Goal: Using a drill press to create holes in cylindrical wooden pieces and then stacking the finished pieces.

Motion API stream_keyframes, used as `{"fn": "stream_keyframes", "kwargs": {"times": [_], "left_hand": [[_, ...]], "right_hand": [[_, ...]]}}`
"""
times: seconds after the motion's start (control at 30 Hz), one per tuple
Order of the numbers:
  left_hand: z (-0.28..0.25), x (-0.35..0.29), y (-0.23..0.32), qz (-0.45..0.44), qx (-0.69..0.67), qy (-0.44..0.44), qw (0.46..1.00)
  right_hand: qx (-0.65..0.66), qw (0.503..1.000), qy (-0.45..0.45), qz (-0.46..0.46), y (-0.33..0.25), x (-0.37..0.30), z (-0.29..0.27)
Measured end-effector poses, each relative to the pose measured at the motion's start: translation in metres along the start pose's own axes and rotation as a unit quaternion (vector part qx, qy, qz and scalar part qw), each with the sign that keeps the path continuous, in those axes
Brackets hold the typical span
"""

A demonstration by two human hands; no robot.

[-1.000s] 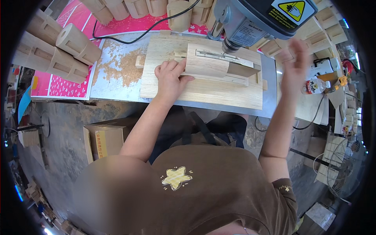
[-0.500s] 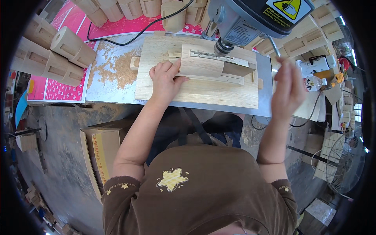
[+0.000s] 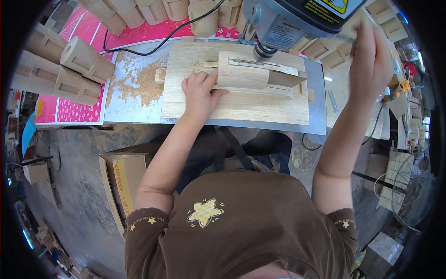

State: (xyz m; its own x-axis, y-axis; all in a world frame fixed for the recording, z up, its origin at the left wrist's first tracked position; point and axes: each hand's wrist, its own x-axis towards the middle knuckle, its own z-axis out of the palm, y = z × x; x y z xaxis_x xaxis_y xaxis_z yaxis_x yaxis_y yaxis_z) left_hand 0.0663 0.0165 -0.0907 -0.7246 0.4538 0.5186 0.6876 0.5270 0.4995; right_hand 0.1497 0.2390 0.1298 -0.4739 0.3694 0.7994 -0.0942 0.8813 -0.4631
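A pale wooden piece (image 3: 241, 76) with a rounded side and a slot along its top lies on a flat wooden board (image 3: 200, 109). My left hand (image 3: 200, 95) grips the piece's left end, fingers behind and thumb along the front. Above the slot hangs the chuck (image 3: 264, 52) of a grey drill press (image 3: 283, 30); whether its bit touches the wood is hard to see. My right hand (image 3: 370, 63) is raised at the right of the drill press, by its lever. Its fingers are blurred, and their hold on the lever does not show plainly.
Rounded wooden pieces (image 3: 86, 58) stand and lie at the left and back. Sawdust (image 3: 137, 88) covers the metal tabletop left of the board. A black cable (image 3: 162, 42) crosses behind. A cardboard box (image 3: 125, 179) stands below; a fan (image 3: 404, 190) is at the far right.
My right hand has moved up and to the right, away from my body. The left hand keeps its hold on the wooden piece. A small grey strip now shows on the right tabletop.
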Motion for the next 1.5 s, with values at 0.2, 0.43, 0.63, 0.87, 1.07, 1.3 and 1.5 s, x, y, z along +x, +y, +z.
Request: {"fn": "stream_keyframes", "kwargs": {"times": [0.2,0.43,0.63,0.87,1.07,1.3,1.5], "left_hand": [[0.02,0.003,0.016,0.012,-0.067,0.006,0.998],[0.019,0.007,0.02,0.018,-0.064,0.008,0.998],[0.02,0.006,0.018,0.017,-0.055,0.011,0.998],[0.021,0.004,0.018,0.011,-0.058,0.007,0.998],[0.015,0.009,0.024,-0.03,-0.09,-0.004,0.995],[0.007,0.02,0.012,-0.03,-0.157,-0.057,0.986],[-0.032,0.015,-0.011,0.005,-0.21,-0.079,0.974]], "right_hand": [[-0.013,0.989,-0.127,-0.072,0.041,0.074,0.032],[0.036,0.995,-0.087,-0.013,0.001,-0.066,-0.006],[0.058,0.991,0.003,-0.119,0.057,-0.127,0.052],[0.126,0.984,0.06,-0.113,0.036,-0.077,0.018],[-0.001,0.997,-0.003,-0.083,0.045,0.059,0.047],[0.024,0.966,-0.255,0.024,0.097,-0.059,0.037],[-0.083,0.948,-0.302,-0.063,0.095,-0.118,0.019]]}}
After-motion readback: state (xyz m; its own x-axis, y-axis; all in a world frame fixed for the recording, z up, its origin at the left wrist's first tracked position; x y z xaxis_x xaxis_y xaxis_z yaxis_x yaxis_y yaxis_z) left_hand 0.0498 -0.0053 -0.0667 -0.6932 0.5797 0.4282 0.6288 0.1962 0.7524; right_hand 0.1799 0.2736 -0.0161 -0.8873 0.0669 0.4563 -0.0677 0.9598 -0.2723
